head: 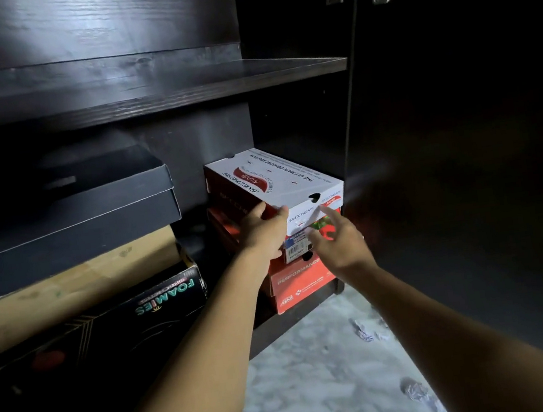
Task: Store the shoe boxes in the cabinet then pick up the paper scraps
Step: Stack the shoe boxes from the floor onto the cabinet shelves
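I am looking into a dark cabinet with its door standing open on the right. My left hand is resting on the front left corner of the white and red shoe box, fingers curled over the lid edge and gripping it. My right hand is hovering just in front of the box's end panel, fingers spread and loose, holding nothing. The box is sitting on top of a stack of orange-red shoe boxes in the lower right compartment. To the left, a dark navy box is lying on a tan box, over a black Foamies box. Crumpled paper scraps are lying on the pale marble floor, near the door.
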The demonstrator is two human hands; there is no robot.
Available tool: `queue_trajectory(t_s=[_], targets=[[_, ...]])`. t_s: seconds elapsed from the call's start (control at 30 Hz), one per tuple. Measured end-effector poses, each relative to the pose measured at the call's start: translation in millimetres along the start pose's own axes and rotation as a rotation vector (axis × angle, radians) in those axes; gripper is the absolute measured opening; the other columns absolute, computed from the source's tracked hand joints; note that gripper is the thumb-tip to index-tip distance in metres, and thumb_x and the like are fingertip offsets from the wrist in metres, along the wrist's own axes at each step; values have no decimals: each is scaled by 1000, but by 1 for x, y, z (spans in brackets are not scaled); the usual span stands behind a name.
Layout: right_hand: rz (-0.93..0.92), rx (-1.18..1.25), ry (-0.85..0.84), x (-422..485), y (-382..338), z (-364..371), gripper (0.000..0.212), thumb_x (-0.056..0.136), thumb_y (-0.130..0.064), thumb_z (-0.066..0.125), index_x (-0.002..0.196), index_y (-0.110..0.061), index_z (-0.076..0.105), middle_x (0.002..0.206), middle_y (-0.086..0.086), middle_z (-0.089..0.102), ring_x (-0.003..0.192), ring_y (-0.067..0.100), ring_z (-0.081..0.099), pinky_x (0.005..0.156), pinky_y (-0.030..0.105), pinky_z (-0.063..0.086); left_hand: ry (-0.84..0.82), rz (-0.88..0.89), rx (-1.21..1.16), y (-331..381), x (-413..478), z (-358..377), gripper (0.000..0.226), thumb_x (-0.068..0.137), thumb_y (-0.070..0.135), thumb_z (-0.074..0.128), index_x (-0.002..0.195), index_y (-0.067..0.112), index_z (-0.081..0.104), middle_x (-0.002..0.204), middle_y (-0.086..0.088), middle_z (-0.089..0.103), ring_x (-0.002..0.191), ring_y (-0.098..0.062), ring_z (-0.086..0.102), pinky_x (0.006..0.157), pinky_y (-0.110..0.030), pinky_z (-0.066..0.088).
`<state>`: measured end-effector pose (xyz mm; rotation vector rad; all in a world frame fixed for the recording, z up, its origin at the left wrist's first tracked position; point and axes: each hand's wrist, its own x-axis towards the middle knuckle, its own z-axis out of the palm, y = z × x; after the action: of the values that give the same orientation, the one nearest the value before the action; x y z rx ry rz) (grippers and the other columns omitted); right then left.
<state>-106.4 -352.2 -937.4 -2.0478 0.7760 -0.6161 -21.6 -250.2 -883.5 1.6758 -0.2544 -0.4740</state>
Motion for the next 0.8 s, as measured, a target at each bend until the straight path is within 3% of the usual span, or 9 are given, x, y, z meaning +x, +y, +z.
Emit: queue_trajectory(t_s=[0.17, 0.3, 0.4, 0.47, 0.6, 0.8], targets=[[-3, -52, 49, -12, -22, -38, 67, 85, -62, 53, 144, -33, 41, 142, 3, 52, 121, 24, 57, 92, 50, 54, -37, 139, 157, 17, -26, 0, 58, 90, 40, 65, 142, 22, 45, 141, -5, 48, 123, -25, 53, 99, -44, 50], [5, -141, 92, -38, -38, -77, 50, 97, -44, 55, 143, -27, 45, 142, 1, 52, 109, 14, 57, 91, 36, 51, -114, 214, 203, 26, -57, 10, 43, 95, 26, 62, 134, 11, 54, 117, -3, 57, 106, -20, 58, 85, -26, 46], [34, -247, 172, -64, -39, -112, 48, 97, -46, 52, 141, -30, 47, 141, -1, 54, 117, 16, 58, 95, 34, 46, -195, 283, 296, 26, -85, 24, 34, 94, 23, 62, 125, 9, 62, 110, 0, 63, 108, -19, 60, 87, -23, 42], [66, -277, 220, -87, -35, -134, 47, 96, -48, 52, 140, -31, 49, 139, -2, 56, 121, 18, 57, 96, 33, 45, -272, 318, 387, 24, -104, 39, 32, 92, 28, 63, 120, 14, 64, 100, 0, 66, 94, -16, 63, 86, -24, 44], [142, -325, 324, -141, -13, -174, 46, 94, -48, 52, 137, -29, 52, 136, -1, 59, 121, 20, 58, 100, 38, 47, -409, 374, 454, 17, -145, 82, 32, 89, 29, 67, 118, 16, 67, 115, -5, 68, 105, -22, 63, 92, -29, 50], [317, -422, 486, -238, 26, -250, 35, 96, -37, 53, 129, -25, 60, 125, 2, 67, 112, 24, 63, 95, 37, 49, -647, 392, 492, -4, -232, 158, 20, 90, 31, 62, 104, 21, 72, 105, 2, 69, 93, -17, 62, 78, -22, 44]])
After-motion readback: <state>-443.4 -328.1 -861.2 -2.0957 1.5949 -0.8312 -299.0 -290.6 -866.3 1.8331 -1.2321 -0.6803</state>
